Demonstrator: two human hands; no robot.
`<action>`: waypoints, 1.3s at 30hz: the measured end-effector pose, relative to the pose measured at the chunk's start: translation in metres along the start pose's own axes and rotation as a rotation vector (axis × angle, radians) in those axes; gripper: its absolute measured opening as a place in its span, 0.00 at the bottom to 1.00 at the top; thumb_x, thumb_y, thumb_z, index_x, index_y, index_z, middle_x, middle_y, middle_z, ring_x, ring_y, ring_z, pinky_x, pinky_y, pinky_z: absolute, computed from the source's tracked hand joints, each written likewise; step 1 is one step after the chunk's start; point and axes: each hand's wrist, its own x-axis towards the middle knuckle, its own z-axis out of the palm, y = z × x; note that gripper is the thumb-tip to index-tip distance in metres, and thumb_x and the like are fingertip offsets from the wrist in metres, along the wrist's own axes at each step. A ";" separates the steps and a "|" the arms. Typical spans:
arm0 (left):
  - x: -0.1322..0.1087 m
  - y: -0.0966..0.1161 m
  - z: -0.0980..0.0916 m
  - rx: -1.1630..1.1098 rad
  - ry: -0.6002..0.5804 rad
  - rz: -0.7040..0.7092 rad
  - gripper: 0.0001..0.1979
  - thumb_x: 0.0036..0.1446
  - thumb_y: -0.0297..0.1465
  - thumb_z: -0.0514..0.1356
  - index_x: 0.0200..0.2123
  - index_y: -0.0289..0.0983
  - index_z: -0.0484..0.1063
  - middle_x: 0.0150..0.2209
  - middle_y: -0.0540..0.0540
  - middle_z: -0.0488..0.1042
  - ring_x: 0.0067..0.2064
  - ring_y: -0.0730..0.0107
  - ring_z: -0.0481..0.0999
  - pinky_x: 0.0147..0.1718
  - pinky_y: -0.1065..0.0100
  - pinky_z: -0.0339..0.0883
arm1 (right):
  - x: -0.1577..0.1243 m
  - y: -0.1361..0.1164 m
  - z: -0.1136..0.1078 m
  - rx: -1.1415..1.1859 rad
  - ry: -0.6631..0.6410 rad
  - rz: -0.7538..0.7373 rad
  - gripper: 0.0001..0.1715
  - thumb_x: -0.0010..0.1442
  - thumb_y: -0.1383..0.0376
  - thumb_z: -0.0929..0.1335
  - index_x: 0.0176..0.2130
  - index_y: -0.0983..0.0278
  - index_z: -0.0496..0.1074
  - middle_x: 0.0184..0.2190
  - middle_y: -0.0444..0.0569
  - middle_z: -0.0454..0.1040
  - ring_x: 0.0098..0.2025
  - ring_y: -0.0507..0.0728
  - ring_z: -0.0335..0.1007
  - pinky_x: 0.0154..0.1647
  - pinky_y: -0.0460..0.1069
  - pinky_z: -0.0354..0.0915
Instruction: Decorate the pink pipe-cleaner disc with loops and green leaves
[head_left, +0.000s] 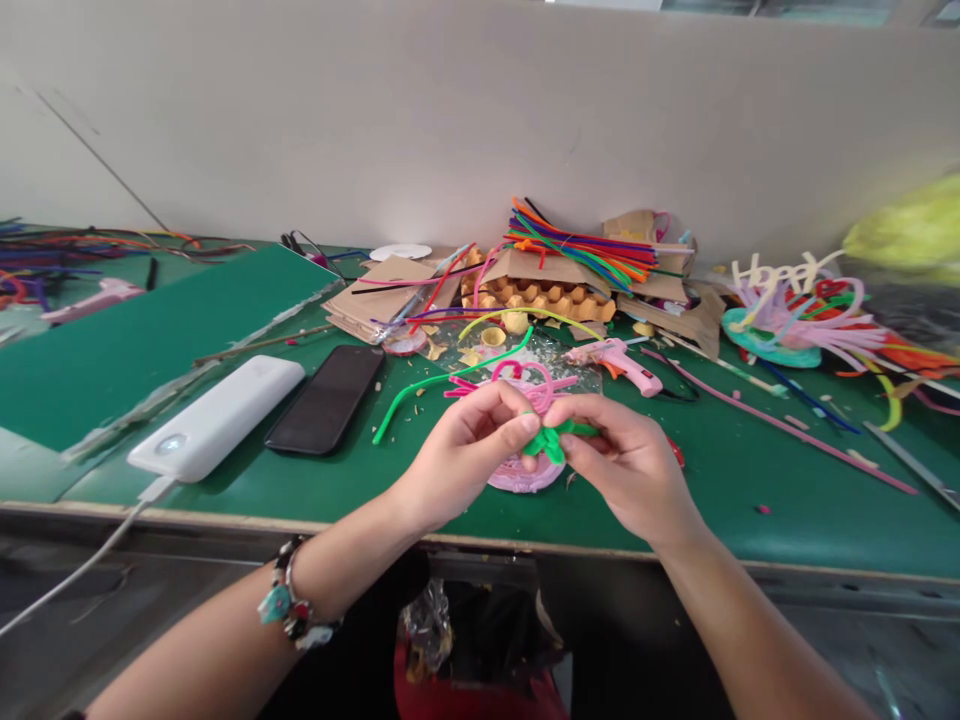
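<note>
Piece of bright green fuzzy stem (551, 440), bent into a small compact cluster, held up between both hands, just above a pink disc (525, 478) near the table's front edge. Left hand (476, 450): thumb and forefinger pinched on the cluster's left side, bead bracelet (289, 600) at the wrist. Right hand (637, 465): thumb and forefinger closed on its right side, a short green end showing beside them. Exact folds cannot be told, fingertips covering much of the piece. Step in hand, as judged: bending and twisting the stem into form; the next move would call for one firm pinch as anchor while the other hand turns or tucks the free end. Pink disc: round, moulded rim, pink stems looped and lying over it. Behind: loose green stem (442, 378), long, velvety, gently curved; pink glue gun (619, 365), smooth plastic, orange trigger; egg carton (540, 297), moulded pulp, dimpled, tan; bundle of coloured stems (577, 245), straight, plush, on top of it. Left: phone (328, 400), flat, black, glossy; power bank (217, 418), white, rounded, white cable attached. Surface: table (720, 515), smooth, green, strewn with crumbs and scraps.
</note>
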 end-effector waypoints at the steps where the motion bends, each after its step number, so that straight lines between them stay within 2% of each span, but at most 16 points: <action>1: 0.000 0.000 0.000 0.001 0.002 0.005 0.11 0.48 0.33 0.63 0.24 0.33 0.65 0.19 0.55 0.67 0.21 0.83 0.67 0.21 0.79 0.59 | 0.000 0.000 -0.001 -0.013 -0.009 -0.013 0.04 0.53 0.68 0.66 0.31 0.62 0.71 0.25 0.42 0.68 0.17 0.43 0.57 0.14 0.39 0.56; 7: -0.003 -0.001 0.003 0.002 0.020 -0.010 0.11 0.47 0.33 0.64 0.24 0.33 0.65 0.20 0.55 0.67 0.22 0.83 0.68 0.22 0.80 0.61 | 0.000 -0.001 -0.004 -0.070 -0.072 -0.050 0.04 0.54 0.68 0.66 0.32 0.62 0.72 0.26 0.43 0.70 0.21 0.45 0.63 0.15 0.39 0.58; 12: -0.001 0.000 0.004 -0.026 0.028 -0.075 0.12 0.45 0.34 0.65 0.24 0.32 0.66 0.20 0.54 0.69 0.21 0.83 0.68 0.22 0.80 0.61 | 0.000 -0.001 -0.006 -0.113 -0.080 -0.080 0.05 0.54 0.69 0.65 0.31 0.62 0.72 0.25 0.43 0.71 0.21 0.46 0.64 0.14 0.39 0.57; 16: 0.001 0.000 0.002 -0.022 0.009 -0.187 0.14 0.45 0.38 0.64 0.24 0.33 0.67 0.18 0.54 0.69 0.19 0.82 0.68 0.21 0.78 0.60 | -0.001 0.003 -0.004 -0.201 0.065 -0.187 0.05 0.54 0.70 0.66 0.29 0.61 0.71 0.26 0.43 0.73 0.21 0.47 0.64 0.15 0.41 0.56; 18: 0.000 0.000 0.002 -0.015 -0.061 -0.256 0.18 0.48 0.44 0.60 0.23 0.32 0.68 0.19 0.50 0.71 0.18 0.80 0.68 0.20 0.76 0.59 | -0.002 0.005 -0.002 -0.260 0.159 -0.253 0.06 0.53 0.70 0.66 0.30 0.60 0.71 0.26 0.44 0.73 0.23 0.48 0.66 0.17 0.42 0.58; 21: -0.002 0.000 0.003 -0.010 -0.195 -0.312 0.21 0.51 0.46 0.56 0.23 0.31 0.70 0.22 0.45 0.74 0.17 0.79 0.67 0.20 0.74 0.59 | -0.004 0.007 0.000 -0.326 0.190 -0.314 0.07 0.54 0.70 0.65 0.31 0.59 0.72 0.23 0.43 0.72 0.22 0.49 0.65 0.20 0.44 0.61; 27: -0.004 0.003 0.002 0.118 -0.227 -0.203 0.16 0.55 0.40 0.54 0.26 0.33 0.71 0.25 0.47 0.74 0.18 0.81 0.67 0.22 0.75 0.59 | -0.006 0.009 0.000 -0.348 0.196 -0.343 0.09 0.54 0.72 0.65 0.33 0.58 0.72 0.23 0.43 0.71 0.21 0.48 0.62 0.21 0.45 0.60; 31: -0.003 0.006 0.003 0.286 -0.190 -0.125 0.14 0.55 0.36 0.55 0.22 0.33 0.67 0.20 0.50 0.70 0.17 0.81 0.64 0.20 0.76 0.59 | -0.005 0.006 0.000 -0.329 0.153 -0.302 0.07 0.54 0.71 0.65 0.31 0.59 0.72 0.23 0.42 0.70 0.21 0.48 0.62 0.20 0.44 0.60; 35: -0.003 0.006 0.003 0.526 -0.056 0.029 0.18 0.54 0.36 0.54 0.15 0.36 0.60 0.12 0.54 0.59 0.16 0.81 0.57 0.16 0.76 0.52 | -0.004 0.004 0.006 -0.228 0.167 -0.140 0.05 0.53 0.68 0.65 0.31 0.60 0.72 0.26 0.44 0.73 0.27 0.50 0.68 0.22 0.43 0.63; 37: -0.003 0.006 0.002 0.619 -0.007 0.089 0.18 0.54 0.35 0.53 0.14 0.36 0.58 0.12 0.55 0.58 0.16 0.81 0.56 0.16 0.76 0.52 | -0.004 0.004 0.010 -0.113 0.176 -0.047 0.05 0.53 0.67 0.65 0.32 0.61 0.71 0.27 0.44 0.72 0.30 0.51 0.69 0.25 0.43 0.65; 39: -0.002 0.005 0.000 0.662 0.013 0.121 0.17 0.54 0.34 0.52 0.15 0.36 0.59 0.13 0.54 0.59 0.16 0.80 0.56 0.16 0.76 0.52 | -0.003 0.005 0.014 0.003 0.171 -0.001 0.06 0.54 0.64 0.65 0.35 0.61 0.70 0.25 0.43 0.71 0.28 0.50 0.69 0.24 0.43 0.65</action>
